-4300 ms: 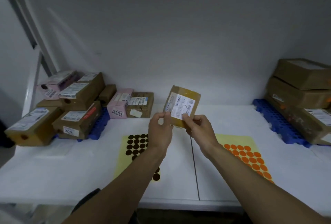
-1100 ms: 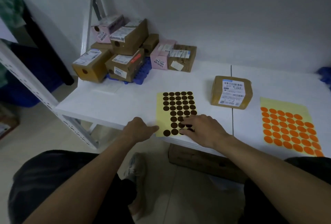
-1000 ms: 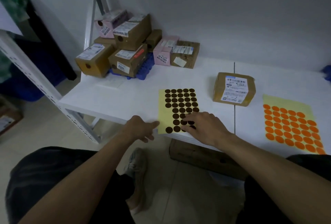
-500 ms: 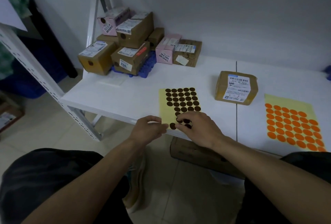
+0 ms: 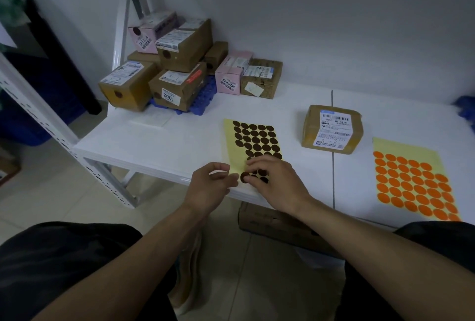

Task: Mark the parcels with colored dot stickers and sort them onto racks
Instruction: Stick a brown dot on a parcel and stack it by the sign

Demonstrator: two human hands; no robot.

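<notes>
Head camera, looking down at a white shelf (image 5: 159,140): a person sits before it, both forearms reaching forward. The left hand (image 5: 210,184) pinches the near left edge of a yellow sheet of brown dot stickers (image 5: 253,140), thumb and forefinger curled on the paper. The right hand (image 5: 275,184) arches over the sheet's nearest rows, fingertips down on the dots; whether one is already pinched free cannot be told (the fingers hide it). The parcel to be marked (image 5: 332,129), brown with a white label facing up, lies apart to the right, between this sheet and a sheet of orange dots (image 5: 411,182). Already-dotted parcels (image 5: 180,71) are piled at the far left. Risks, as a judgement: the sheet hangs near the shelf's front edge and could slide off if the pinch slackens; a peeled dot could fold onto itself or stick to a fingertip.
</notes>
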